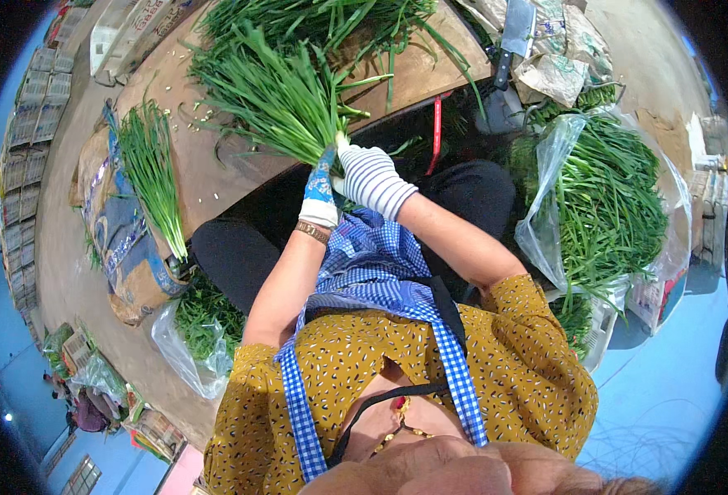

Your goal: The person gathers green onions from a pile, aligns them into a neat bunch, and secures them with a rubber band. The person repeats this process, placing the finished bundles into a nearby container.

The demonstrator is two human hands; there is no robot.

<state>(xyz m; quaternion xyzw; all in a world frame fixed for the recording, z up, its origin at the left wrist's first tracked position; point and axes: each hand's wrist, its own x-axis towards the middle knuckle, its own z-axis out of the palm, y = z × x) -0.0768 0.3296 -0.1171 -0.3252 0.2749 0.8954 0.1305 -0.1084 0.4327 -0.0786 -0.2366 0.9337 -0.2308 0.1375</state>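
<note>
The garlic-chive bundle (pixel 286 111) is held by its pale stem ends between the closed left hand (pixel 321 183) and right hand (pixel 374 180), both equally near; its leaves are pointed forward-left, over the wooden desk (pixel 207 175).

The left forearm (pixel 286 285) is extended forward and the right forearm (pixel 459 235) is slanted inward, its elbow bent. The left hand (pixel 321 188), sheathed in a blue glove (pixel 320 181), and the right hand (pixel 374 177), in a striped one, are held together, the right fingers (pixel 352 162) curled. The left wrist (pixel 318 224) is circled by a metallic band (pixel 312 232).
</note>
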